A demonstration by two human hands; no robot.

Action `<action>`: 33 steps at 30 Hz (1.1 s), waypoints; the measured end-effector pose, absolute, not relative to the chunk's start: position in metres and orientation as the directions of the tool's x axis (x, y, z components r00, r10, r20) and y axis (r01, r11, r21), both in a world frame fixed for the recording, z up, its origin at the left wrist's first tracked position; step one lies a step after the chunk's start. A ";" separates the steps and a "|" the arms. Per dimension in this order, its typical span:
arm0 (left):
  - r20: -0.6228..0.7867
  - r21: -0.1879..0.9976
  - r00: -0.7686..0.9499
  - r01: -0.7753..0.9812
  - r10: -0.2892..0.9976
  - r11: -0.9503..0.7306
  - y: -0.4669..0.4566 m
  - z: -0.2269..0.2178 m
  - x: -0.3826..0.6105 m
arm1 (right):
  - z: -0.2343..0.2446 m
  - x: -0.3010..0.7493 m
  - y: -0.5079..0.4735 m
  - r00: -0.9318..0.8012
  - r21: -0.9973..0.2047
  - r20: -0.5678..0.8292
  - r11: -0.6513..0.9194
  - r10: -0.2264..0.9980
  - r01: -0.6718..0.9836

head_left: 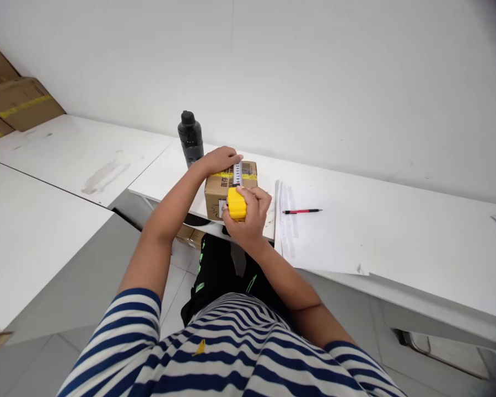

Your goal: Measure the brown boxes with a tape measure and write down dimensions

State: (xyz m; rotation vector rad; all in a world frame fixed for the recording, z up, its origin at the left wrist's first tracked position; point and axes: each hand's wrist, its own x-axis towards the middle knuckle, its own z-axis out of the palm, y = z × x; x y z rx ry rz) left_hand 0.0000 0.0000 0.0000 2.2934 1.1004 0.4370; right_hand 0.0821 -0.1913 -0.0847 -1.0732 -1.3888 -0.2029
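A small brown cardboard box (217, 193) with yellow tape stands at the table's front edge. My right hand (251, 216) is closed around a yellow tape measure (237, 204), held against the near side of the box. Its white blade (237, 173), printed with black numbers, is drawn out across the box top. At the far edge of the box my left hand (220, 160) reaches over the top, its fingers closed at the blade's end. The very tip of the blade is hidden under those fingers.
Behind the box, to the left, stands a dark bottle (190, 138). Right of it lie paper sheets (314, 242) with a red and black pen (302, 211) on top. Larger cartons (20, 102) are stacked at far left. A white wall (314, 82) rises behind the table (417, 242).
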 end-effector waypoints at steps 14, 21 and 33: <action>0.289 0.547 0.693 0.447 0.660 -0.708 -0.087 0.030 -0.008 | -0.119 0.123 -0.192 0.079 -0.263 0.941 0.563 0.330 0.783; 0.269 0.473 0.618 0.584 0.739 -0.660 -0.080 -0.003 -0.039 | -0.104 0.148 -0.197 0.200 -0.344 0.937 0.661 0.286 0.667; 0.136 0.980 0.182 0.119 0.974 -0.159 -0.091 -0.140 -0.131 | -0.091 0.160 -0.179 0.214 -0.801 0.016 0.141 0.977 -0.582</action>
